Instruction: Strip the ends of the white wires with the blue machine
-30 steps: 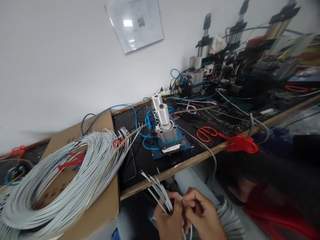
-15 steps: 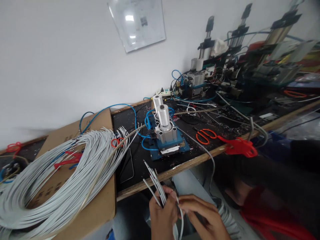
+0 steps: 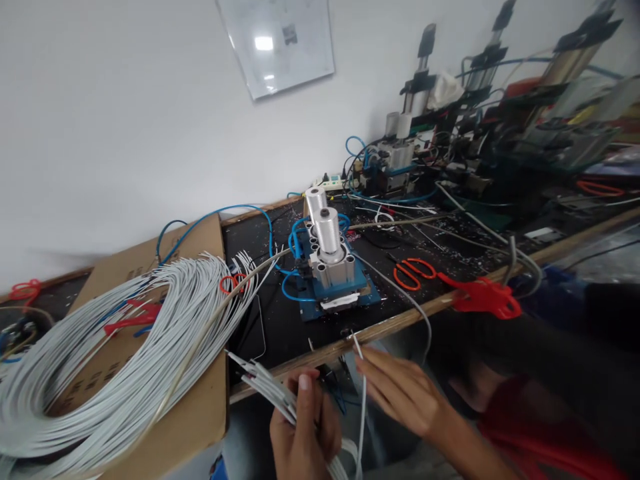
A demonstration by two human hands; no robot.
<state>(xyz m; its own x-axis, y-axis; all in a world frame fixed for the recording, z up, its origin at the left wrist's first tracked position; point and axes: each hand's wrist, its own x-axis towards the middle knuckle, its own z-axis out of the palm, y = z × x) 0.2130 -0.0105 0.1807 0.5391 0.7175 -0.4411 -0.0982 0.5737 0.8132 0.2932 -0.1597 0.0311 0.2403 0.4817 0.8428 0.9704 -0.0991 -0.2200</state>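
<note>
Several white wires (image 3: 260,380) are bunched in the left hand (image 3: 300,440), closed tight round them just below the near edge of the worktop (image 3: 280,327); beside it the right hand (image 3: 400,393), fingers mostly stretched out, pinches a single wire (image 3: 362,413) whose tip reaches up to that edge. Farther in stands a small pneumatic press (image 3: 330,260) on a blue base, with orange scissors (image 3: 413,270) lying toward the right end.

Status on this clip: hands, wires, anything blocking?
Left hand gripping white wire bundle. Right hand pinching single wire, tip at bench edge. Nothing between it and blue machine.
</note>
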